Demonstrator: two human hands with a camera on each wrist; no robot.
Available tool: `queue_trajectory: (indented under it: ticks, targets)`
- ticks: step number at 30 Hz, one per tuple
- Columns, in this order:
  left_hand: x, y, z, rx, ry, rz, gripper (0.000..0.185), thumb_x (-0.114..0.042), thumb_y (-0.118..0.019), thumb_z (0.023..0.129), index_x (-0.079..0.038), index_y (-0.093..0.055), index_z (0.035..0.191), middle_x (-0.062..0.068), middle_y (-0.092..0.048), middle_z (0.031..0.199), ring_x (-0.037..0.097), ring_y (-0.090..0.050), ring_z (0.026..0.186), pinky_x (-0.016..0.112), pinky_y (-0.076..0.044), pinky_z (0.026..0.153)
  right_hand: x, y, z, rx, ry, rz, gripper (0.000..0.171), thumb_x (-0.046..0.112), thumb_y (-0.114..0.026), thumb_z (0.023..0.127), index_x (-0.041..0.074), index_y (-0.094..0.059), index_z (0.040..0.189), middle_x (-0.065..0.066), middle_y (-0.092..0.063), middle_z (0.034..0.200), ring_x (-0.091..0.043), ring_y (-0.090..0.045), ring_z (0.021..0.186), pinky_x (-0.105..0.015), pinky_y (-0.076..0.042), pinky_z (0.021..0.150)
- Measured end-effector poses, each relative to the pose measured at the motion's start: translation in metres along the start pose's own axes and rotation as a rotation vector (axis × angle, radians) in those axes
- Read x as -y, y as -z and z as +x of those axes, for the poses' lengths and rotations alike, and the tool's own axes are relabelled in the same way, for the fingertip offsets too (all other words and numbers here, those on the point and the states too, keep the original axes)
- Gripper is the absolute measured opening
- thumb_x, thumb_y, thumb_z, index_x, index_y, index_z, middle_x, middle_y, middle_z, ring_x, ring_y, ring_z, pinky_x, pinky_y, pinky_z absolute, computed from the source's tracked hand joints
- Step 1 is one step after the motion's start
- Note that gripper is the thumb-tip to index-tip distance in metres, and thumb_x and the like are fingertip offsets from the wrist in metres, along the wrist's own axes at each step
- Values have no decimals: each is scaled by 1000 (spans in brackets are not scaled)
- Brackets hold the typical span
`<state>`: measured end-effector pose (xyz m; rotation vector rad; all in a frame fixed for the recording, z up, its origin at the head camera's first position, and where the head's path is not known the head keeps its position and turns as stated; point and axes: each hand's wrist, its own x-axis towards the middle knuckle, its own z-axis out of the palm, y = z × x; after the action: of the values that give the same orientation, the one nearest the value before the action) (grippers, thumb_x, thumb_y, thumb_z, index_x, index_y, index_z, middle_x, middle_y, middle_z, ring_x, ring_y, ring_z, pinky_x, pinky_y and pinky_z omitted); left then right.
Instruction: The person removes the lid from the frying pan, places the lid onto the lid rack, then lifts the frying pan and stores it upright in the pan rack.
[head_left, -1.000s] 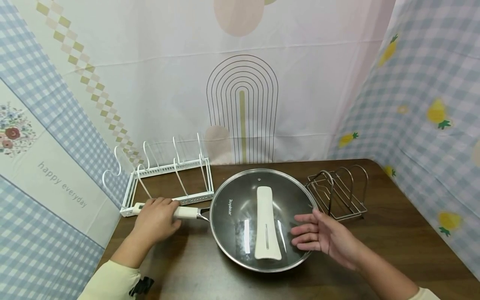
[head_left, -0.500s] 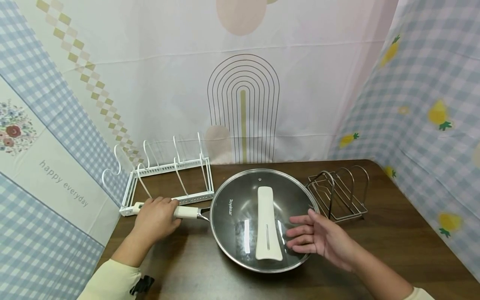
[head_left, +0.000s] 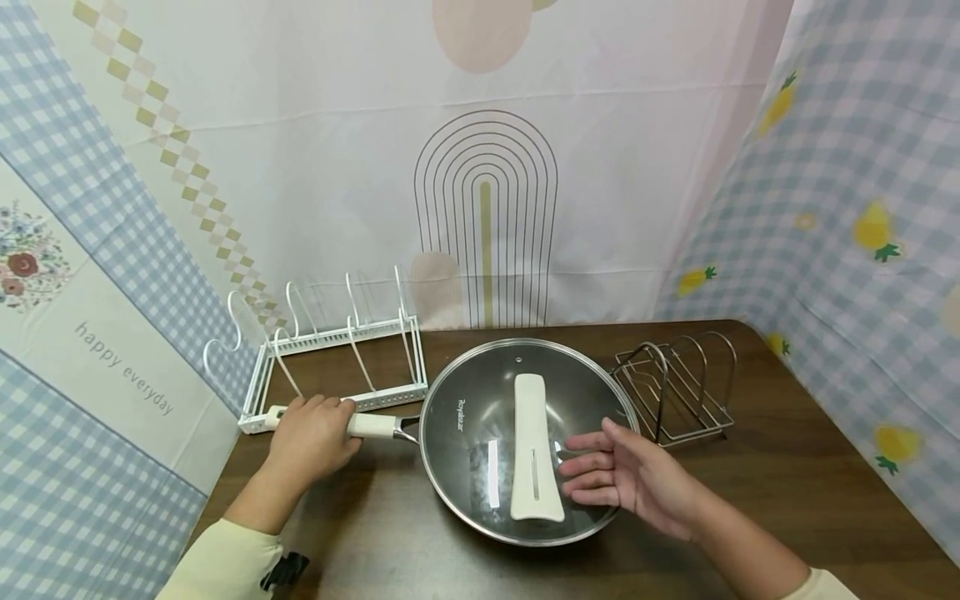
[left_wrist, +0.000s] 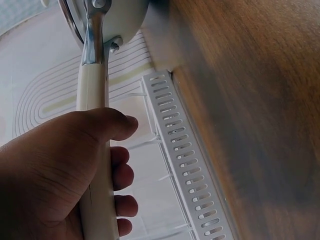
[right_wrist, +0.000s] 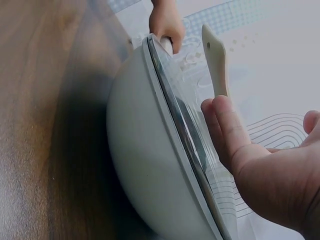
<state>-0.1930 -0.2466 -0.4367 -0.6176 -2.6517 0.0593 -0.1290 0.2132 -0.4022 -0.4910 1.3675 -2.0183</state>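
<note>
A cream wok [right_wrist: 135, 125] with a long pale handle [head_left: 372, 425] stands on the table, covered by a glass lid [head_left: 480, 392]. Across the lid's middle runs a cream lid handle [head_left: 531, 433]. My left hand [head_left: 311, 437] grips the wok's handle; in the left wrist view the thumb and fingers [left_wrist: 122, 176] wrap round it. Over the right half of the lid is my right hand [head_left: 637, 479], fingers spread and fairly straight, holding nothing. Its fingertips are right beside the lid handle, which rises past them in the right wrist view.
Behind the wok's handle sits a white wire rack [head_left: 390, 395] with upright loops. A smaller dark metal rack [head_left: 686, 433] is close to the wok's right rim. The brown wooden table [head_left: 787, 467] ends at patterned cloths [head_left: 637, 183] at the back and sides.
My right hand has moved left over the lid, closer to the lid handle. The left hand keeps its grip on the wok's handle, and the wok stays in place.
</note>
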Motion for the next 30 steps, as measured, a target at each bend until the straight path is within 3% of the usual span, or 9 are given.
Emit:
queue_trajectory:
  ticks: [4,13,30]
  targets:
    - [-1,0,-1,-8,-4,8,35,-26,-85,65,-12,-54,74,4,-58,68,33,-62,70,48,-43,60,-1,-2,2,-5,-10,4,61,38,-20,114,-14,-38,142,-29,-58,129,-37,-64,114,-47,-49,102]
    - [0,-1,-2,-16,-4,14,34,-25,-84,65,-12,-54,74,4,-59,69,33,-62,71,48,-43,60,-3,-10,9,-30,-44,-15,66,39,-22,114,-20,-27,144,-26,-59,127,-31,-65,109,-48,-52,98]
    - [-1,-1,0,-23,-14,12,33,-24,-84,65,-12,-55,74,4,-60,69,33,-62,70,48,-43,60,-8,-19,18,-26,-52,-38,69,39,-25,113,-23,-25,143,-26,-61,126,-32,-66,109,-47,-55,93]
